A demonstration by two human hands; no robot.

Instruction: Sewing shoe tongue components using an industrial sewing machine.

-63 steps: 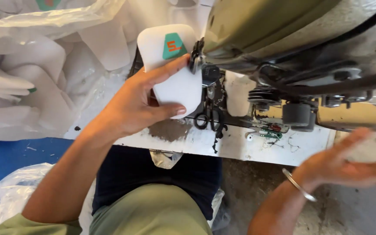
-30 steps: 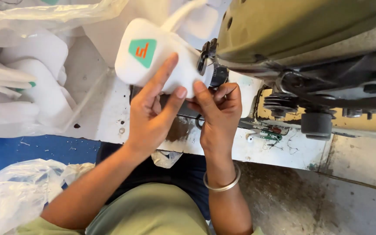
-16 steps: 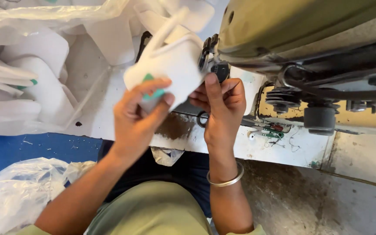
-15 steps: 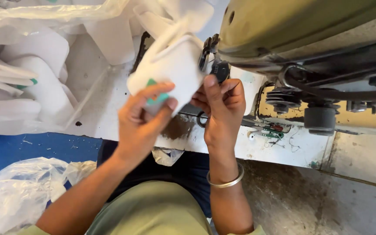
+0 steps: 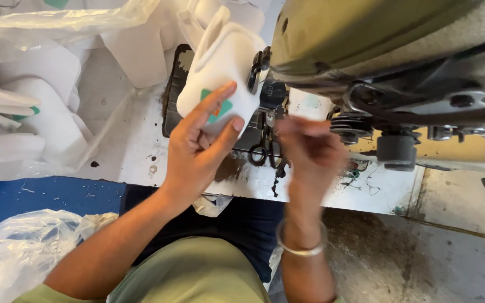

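The left hand [image 5: 200,148] pinches a soft white padded fabric piece with a green patch [image 5: 223,67] between thumb and fingers, holding it up against the foot of the olive-green metal sewing machine [image 5: 366,39]. The right hand [image 5: 310,151] is blurred, fingers loosely curled, holding nothing, above black-handled scissors [image 5: 265,154] on the stained white bench [image 5: 136,151].

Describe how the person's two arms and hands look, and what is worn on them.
Both forearms are bare, without gloves or long sleeves. The left hand wears nothing. The right hand is motion-blurred; a plain silver-coloured metal bangle circles its wrist. Olive-green cloth shows at the upper arms.
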